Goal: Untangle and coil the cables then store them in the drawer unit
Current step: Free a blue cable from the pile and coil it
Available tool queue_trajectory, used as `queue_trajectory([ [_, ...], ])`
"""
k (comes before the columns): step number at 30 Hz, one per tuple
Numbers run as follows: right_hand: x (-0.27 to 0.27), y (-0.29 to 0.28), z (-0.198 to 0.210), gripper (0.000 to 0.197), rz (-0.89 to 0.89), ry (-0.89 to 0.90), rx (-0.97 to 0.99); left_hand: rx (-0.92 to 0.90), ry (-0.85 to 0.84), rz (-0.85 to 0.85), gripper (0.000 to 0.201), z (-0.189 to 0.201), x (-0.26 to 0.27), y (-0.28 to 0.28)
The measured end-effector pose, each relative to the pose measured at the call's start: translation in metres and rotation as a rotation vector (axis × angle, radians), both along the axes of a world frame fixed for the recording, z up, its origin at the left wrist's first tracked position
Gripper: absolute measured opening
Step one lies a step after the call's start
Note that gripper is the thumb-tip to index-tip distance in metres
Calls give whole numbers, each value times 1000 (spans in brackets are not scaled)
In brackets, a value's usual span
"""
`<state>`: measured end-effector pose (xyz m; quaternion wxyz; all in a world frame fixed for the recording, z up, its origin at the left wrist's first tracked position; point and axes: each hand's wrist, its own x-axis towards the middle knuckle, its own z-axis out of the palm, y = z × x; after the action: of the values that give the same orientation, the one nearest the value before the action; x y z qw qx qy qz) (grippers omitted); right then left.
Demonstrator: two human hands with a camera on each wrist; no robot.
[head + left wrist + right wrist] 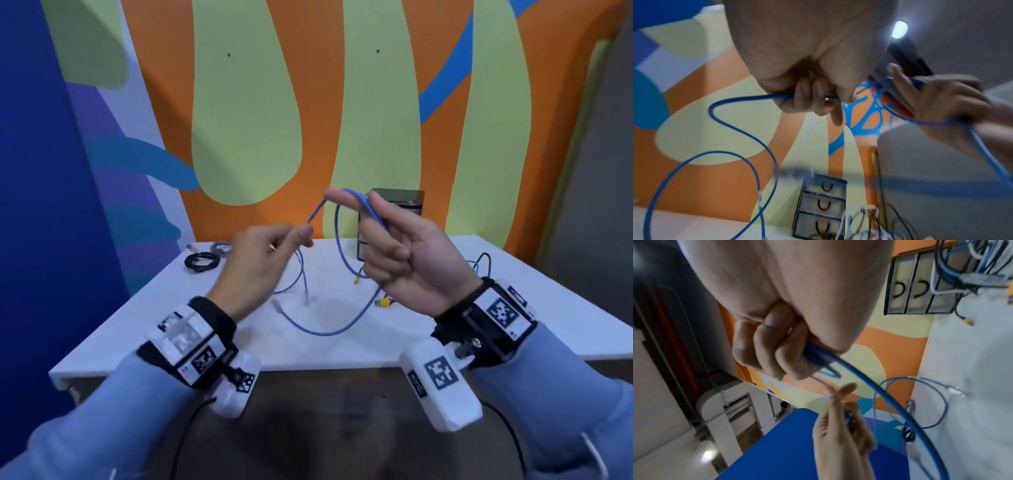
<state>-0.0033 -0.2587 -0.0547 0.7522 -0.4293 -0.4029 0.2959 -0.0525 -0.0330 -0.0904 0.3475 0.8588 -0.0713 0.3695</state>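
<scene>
Both hands up: left hand (263, 260) pinches, right hand (397, 246) grips one blue cable (342, 253). One three-drawer unit (394, 219); two coiled cables (209, 257) on surface (171, 308)

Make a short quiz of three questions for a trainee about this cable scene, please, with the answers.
1. True or false: both hands hold the blue cable.
2. The coiled black cable lies at which far corner of the white table: A left, B right?
3. Fill in: the drawer unit shows ___ drawer fronts in the left wrist view.

Key: 1 true, the left hand and right hand grip it. 2 A. 3 three.
</scene>
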Motion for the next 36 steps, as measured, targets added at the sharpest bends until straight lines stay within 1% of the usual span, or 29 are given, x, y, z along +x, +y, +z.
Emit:
queue_trajectory([
  [2,2,8,5,48,-56,19,92,172,142,21,39,-13,-1,-14],
  [4,4,14,10,47,-168,58,179,373,289,37,39,-20,-11,-29],
  [5,7,17,11,46,-223,90,230,463,331,39,40,-21,-18,-36],
  [7,12,22,11,44,-319,92,266,600,343,27,39,-19,-34,-47],
  [9,15,28,8,43,-396,-57,150,655,301,15,33,-9,-50,-54],
  [11,13,31,0,43,-443,-261,-46,625,237,-15,27,8,-62,-56],
  [13,11,28,-8,43,-452,-426,-229,546,144,-51,24,28,-71,-54],
  [15,10,20,-14,40,-385,-492,-328,359,70,-86,22,45,-73,-45],
  [17,9,10,-17,37,-264,-433,-334,138,24,-143,18,57,-68,-32],
  [19,5,1,-17,39,-139,-336,-297,-49,-47,-163,18,61,-58,-15],
  [21,1,-6,-16,42,-42,-242,-250,-157,-117,-121,19,57,-46,1],
  [23,-1,-11,-17,42,17,-138,-167,-226,-121,-85,17,45,-34,10],
  [25,-4,-12,-16,41,58,-31,-84,-204,-65,-61,15,29,-24,12],
  [26,-6,-12,-15,41,74,16,-53,-145,-17,-39,18,20,-20,10],
  [28,-12,-9,-13,41,71,92,0,28,90,5,25,0,-17,-1],
  [31,-16,2,-14,46,-49,160,114,294,243,93,26,-27,-21,-27],
  [32,-15,7,-17,46,-98,178,165,360,292,112,30,-35,-25,-36],
  [33,-13,12,-19,45,-159,181,208,406,340,105,34,-41,-29,-47],
  [34,-9,16,-23,43,-233,164,229,439,382,81,33,-44,-36,-58],
  [36,-3,23,-28,38,-387,61,173,463,432,36,25,-43,-50,-76],
])
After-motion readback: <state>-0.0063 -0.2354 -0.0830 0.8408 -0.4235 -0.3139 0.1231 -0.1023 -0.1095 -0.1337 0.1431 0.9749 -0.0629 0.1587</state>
